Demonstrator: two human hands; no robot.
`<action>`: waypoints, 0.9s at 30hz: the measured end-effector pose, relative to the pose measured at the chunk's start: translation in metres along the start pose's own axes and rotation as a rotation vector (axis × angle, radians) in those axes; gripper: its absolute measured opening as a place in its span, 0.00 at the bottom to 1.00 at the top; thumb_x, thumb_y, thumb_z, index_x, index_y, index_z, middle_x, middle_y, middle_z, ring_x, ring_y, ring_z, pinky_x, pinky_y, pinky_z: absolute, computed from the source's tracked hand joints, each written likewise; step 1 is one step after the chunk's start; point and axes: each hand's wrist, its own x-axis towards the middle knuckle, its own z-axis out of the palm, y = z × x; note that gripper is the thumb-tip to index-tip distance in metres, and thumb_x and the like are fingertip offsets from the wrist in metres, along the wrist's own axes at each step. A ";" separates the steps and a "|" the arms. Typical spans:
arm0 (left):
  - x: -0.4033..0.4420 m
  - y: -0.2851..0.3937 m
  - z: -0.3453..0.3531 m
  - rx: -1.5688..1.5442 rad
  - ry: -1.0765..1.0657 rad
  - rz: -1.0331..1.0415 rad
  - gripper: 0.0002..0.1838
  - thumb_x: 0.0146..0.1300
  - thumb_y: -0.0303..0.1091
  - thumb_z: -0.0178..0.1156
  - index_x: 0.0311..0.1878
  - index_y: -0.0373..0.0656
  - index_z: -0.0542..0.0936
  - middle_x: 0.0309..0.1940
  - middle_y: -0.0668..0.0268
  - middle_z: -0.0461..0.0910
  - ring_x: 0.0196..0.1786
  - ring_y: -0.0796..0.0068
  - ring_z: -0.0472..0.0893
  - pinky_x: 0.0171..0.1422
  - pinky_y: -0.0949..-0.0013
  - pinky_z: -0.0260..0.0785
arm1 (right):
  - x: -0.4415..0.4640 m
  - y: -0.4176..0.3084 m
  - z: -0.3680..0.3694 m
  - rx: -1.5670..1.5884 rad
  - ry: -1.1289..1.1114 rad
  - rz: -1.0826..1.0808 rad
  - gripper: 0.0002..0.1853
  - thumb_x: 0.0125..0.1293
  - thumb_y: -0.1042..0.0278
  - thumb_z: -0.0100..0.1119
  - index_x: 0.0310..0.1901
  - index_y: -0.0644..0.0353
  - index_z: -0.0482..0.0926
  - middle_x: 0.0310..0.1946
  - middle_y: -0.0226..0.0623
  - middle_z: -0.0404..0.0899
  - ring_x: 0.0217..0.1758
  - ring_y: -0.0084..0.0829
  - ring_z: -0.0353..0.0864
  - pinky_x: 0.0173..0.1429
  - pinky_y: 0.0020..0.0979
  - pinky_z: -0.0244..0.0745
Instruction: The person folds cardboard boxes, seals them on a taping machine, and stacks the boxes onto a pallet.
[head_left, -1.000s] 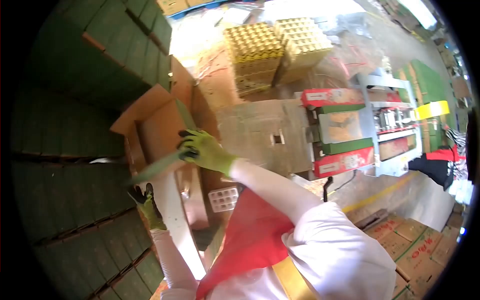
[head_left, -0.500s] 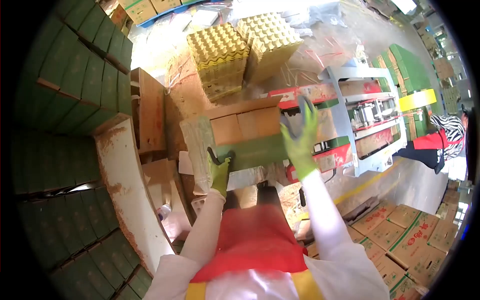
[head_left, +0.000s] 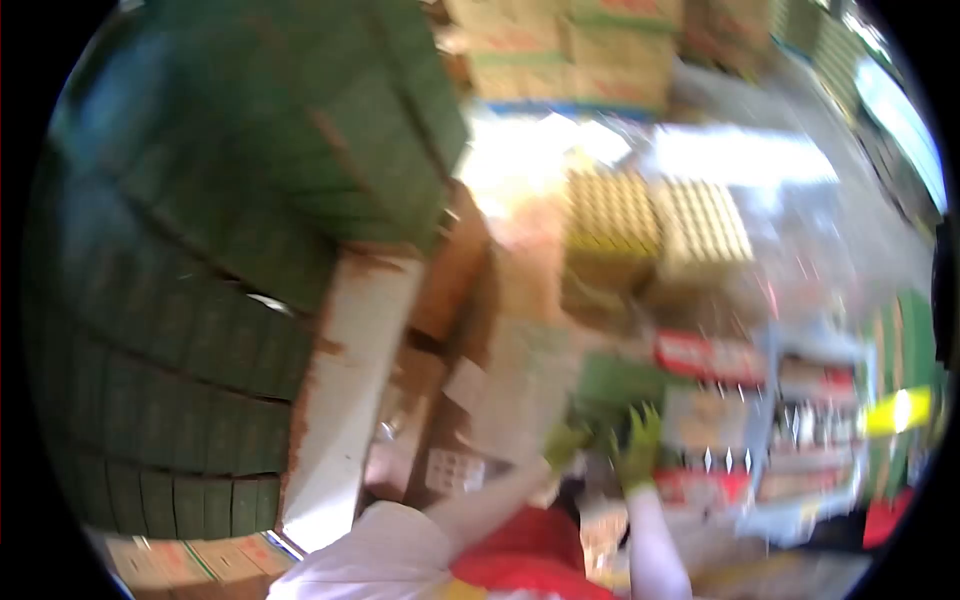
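Note:
The view is smeared by motion. A green carton (head_left: 622, 390) lies on the work surface in front of me, its top looking closed. My left hand (head_left: 567, 445), in a yellow-green glove, is at the carton's near left corner; its fingers are too blurred to read. Close to the near right edge is my right hand (head_left: 640, 452), gloved alike, with fingers stretched out and a dark palm side showing. Whether it touches the carton I cannot tell. To the right stands a carton-sealing machine with red side rails (head_left: 705, 355) and a grey frame (head_left: 770, 400).
Stacked green cartons (head_left: 210, 340) rise on the left beside a rusty white ledge (head_left: 350, 340). Yellow egg trays (head_left: 612, 215) stand in stacks beyond the work surface. Printed cartons (head_left: 620, 60) are piled at the back. Yellow tape (head_left: 897, 412) sits at far right.
My view has swung left, so the scene sits further right. The carton's open brown inside no longer shows; a green top does. My right hand has come down and nearer my left.

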 end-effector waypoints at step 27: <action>-0.126 -0.004 -0.454 -0.393 1.543 0.202 0.30 0.60 0.30 0.62 0.67 0.46 0.67 0.47 0.64 0.77 0.44 0.73 0.77 0.42 0.71 0.73 | 0.148 -0.353 0.194 0.762 -0.708 -0.556 0.19 0.61 0.72 0.61 0.55 0.62 0.75 0.53 0.47 0.77 0.57 0.45 0.76 0.59 0.37 0.73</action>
